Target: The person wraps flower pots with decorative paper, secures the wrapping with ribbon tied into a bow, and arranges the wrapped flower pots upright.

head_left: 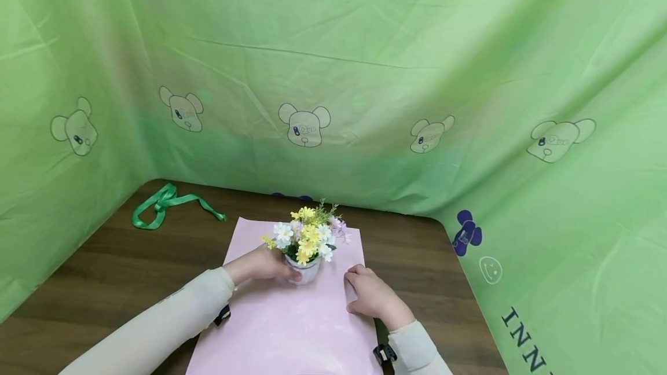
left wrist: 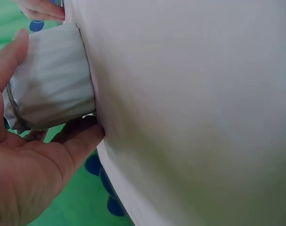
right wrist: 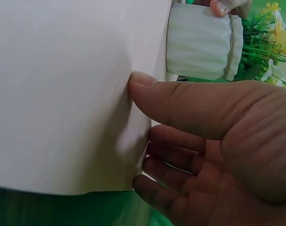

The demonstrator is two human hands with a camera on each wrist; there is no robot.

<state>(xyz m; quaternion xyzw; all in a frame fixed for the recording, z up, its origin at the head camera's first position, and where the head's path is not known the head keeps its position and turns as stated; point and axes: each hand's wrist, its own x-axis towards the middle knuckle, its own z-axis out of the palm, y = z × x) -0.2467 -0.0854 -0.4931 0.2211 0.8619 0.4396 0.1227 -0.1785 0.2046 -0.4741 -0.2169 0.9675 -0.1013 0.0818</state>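
Note:
A small white flower pot (head_left: 304, 272) stands upright on a sheet of pink paper (head_left: 307, 328), holding yellow, white and pale purple flowers (head_left: 307, 235). My left hand (head_left: 268, 264) grips the pot from its left side, thumb in front. In the left wrist view, the pleated pot (left wrist: 56, 77) with a thin cord round its rim lies between thumb and fingers. At the paper's right edge, my right hand (head_left: 374, 293) holds the sheet, which bulges up between thumb and fingers. The right wrist view shows the thumb (right wrist: 180, 103) on the paper, with the fingers curled at its edge.
A loosely knotted green ribbon (head_left: 165, 204) lies on the brown wooden table (head_left: 130, 271) at the back left. Green cloth (head_left: 312, 74) printed with bear heads hangs round the back and both sides. The pink paper reaches the table's near side.

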